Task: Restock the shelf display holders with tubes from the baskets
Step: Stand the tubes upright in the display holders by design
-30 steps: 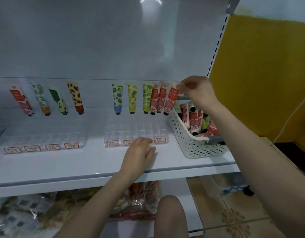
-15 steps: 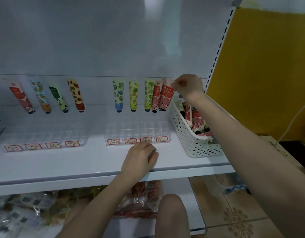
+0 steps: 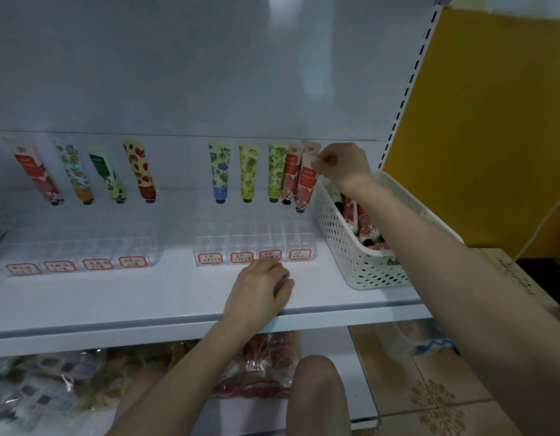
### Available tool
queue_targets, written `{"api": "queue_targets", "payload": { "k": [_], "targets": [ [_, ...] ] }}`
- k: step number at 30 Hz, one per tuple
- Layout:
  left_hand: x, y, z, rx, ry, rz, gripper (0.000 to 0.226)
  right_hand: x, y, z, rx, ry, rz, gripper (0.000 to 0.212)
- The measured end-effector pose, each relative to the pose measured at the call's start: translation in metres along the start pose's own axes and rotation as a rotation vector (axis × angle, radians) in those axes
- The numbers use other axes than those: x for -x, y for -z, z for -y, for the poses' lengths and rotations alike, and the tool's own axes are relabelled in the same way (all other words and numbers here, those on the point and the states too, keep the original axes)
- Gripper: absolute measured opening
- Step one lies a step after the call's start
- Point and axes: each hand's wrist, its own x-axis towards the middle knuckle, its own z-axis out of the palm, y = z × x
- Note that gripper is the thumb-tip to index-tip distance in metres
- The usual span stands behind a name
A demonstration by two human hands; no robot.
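A red tube (image 3: 306, 184) is being pinched by its flat crimped end between the curled fingers (image 3: 323, 161) of the right hand (image 3: 343, 166). It is being held cap-down, hanging directly below those fingers, over the back right corner of the clear holder (image 3: 256, 243) on the shelf (image 3: 130, 297). The upright hold appears suited to seating the cap in a slot beside the other red tubes standing just left of the fingers. The white basket (image 3: 367, 265), holding more tubes, is being kept just below and right of the fingers, within easy reach. The left hand (image 3: 260, 289) is being rested on the shelf at the holder's labelled front, loosely curled and holding nothing, probably to steady it. Whether the cap is touching a slot cannot be told. The clear dividers are hard to make out, and the label writing is unreadable.
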Motion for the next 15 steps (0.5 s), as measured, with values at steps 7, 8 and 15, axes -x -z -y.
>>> {"api": "queue_targets", "payload": {
  "k": [7, 8, 15],
  "targets": [
    [-0.0008, -0.0027, 0.0008, -0.009, 0.013, -0.004, 0.016, -0.0012, -0.0021, 0.0034, 0.04, 0.02, 0.024, 0.019],
    [-0.0009, -0.0028, 0.0009, -0.011, 0.012, -0.004, 0.016, -0.0018, -0.0027, 0.0038, 0.039, 0.019, 0.026, 0.019],
    [-0.0005, -0.0025, 0.0014, -0.008, 0.008, 0.012, 0.027, -0.0036, -0.0047, 0.0043, 0.045, -0.002, 0.028, 0.021]
  ]
}}
